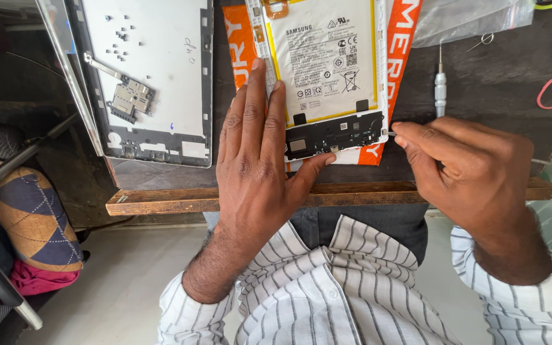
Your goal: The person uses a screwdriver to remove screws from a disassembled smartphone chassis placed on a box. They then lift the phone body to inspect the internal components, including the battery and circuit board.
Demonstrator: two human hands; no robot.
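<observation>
My left hand [257, 160] lies flat, open, pinning the opened tablet [324, 70] on the worktable [225, 198]; right hand [474, 172] pinches a thin tool at its lower right corner. Back cover [148, 76] off w/ loose screws [122, 35], so disassembly's well along; battery + board remain in

I see a white rectangular label [322, 61] covering the yellow-edged battery at top centre, dark print on it. Under the device lies an orange packet [401, 45] with white lettering. A clear plastic bag [464, 19] sits top right.
</observation>
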